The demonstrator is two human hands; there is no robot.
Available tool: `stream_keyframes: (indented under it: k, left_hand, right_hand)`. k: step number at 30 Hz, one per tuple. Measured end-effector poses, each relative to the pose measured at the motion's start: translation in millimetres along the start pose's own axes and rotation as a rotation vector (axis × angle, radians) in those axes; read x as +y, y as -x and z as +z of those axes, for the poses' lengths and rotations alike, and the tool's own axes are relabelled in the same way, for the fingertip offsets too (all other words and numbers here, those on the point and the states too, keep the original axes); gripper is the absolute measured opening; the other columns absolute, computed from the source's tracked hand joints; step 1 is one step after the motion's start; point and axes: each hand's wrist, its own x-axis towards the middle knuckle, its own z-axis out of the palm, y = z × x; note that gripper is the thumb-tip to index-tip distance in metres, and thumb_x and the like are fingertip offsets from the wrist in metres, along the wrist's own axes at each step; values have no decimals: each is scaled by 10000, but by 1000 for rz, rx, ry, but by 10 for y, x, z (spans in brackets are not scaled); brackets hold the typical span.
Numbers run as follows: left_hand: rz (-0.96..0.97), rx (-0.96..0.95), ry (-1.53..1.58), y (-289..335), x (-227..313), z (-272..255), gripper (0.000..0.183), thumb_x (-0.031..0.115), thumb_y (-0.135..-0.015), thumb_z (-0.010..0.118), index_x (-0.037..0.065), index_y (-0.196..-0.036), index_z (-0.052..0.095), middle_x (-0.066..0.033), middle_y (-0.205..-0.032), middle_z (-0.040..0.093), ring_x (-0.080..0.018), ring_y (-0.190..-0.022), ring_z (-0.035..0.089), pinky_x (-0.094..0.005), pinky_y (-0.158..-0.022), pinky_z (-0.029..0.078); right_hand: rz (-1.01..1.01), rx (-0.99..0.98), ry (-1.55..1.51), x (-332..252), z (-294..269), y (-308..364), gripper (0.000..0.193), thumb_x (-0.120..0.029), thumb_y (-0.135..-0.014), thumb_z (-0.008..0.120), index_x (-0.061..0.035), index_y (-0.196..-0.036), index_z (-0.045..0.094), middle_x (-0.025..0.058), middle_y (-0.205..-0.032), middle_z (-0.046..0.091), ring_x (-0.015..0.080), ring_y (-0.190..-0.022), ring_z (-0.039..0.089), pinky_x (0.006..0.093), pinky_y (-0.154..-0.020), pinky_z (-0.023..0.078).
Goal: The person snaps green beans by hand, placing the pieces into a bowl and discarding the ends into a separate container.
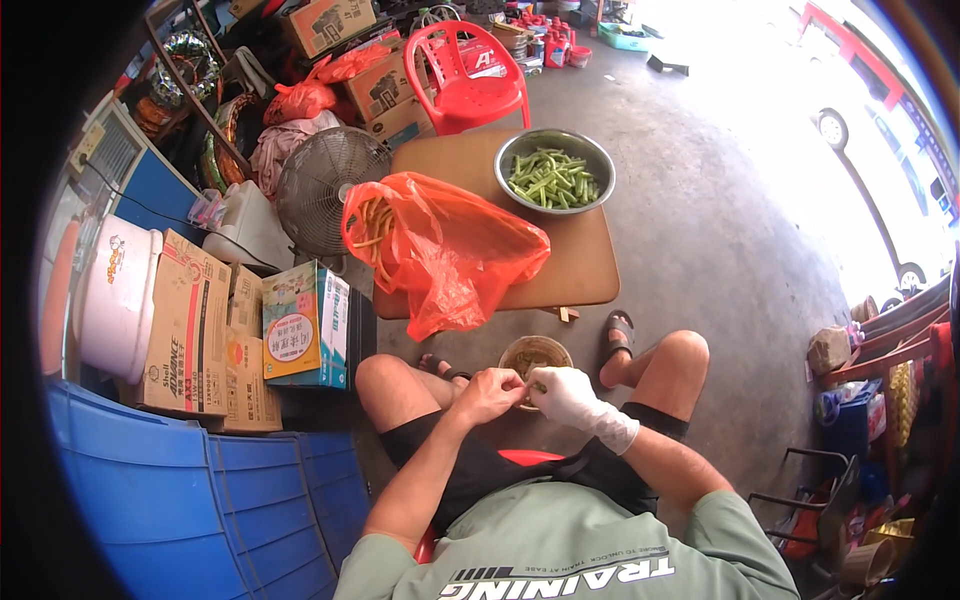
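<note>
My bare left hand (490, 394) and my white-gloved right hand (573, 400) meet between my knees, fingertips pinched close together. Whatever sits between the fingers is too small to make out. Just beneath them, a round tub (558, 350) stands on the floor, with brownish-green bits at its bottom, partly covered by my hands. On the low brown table (585, 280) ahead, a steel bowl (602, 158) holds cut green bean pieces (552, 180). To its left lies a red plastic bag (450, 255), with long, thin beans (374, 228) showing at its open left end.
A metal fan (325, 185) stands left of the table, and a red plastic chair (470, 80) behind it. Cardboard boxes (185, 330), a white bucket (118, 300) and blue bins (150, 480) line my left side. A folded cart (815, 500) is at the right.
</note>
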Motion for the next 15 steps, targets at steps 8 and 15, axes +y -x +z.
stream_keyframes:
  k: [8, 15]
  left_hand:
    - [48, 275, 444, -282, -370, 408, 164, 148, -892, 662, -6, -835, 661, -57, -762, 684, -93, -698, 623, -256, -651, 499]
    - [-64, 541, 926, -360, -326, 641, 144, 155, -925, 645, 13, -905, 648, -19, -836, 643, -77, -752, 563, -228, -704, 460]
  right_hand:
    - [367, 228, -413, 202, 397, -87, 178, -212, -801, 645, -55, -873, 686, 133, -685, 669, 242, -653, 683, 344, -642, 534]
    - [308, 351, -362, 96, 314, -103, 150, -194, -816, 657, -61, -883, 675, 151, -759, 674, 291, -721, 673, 369, -678, 523]
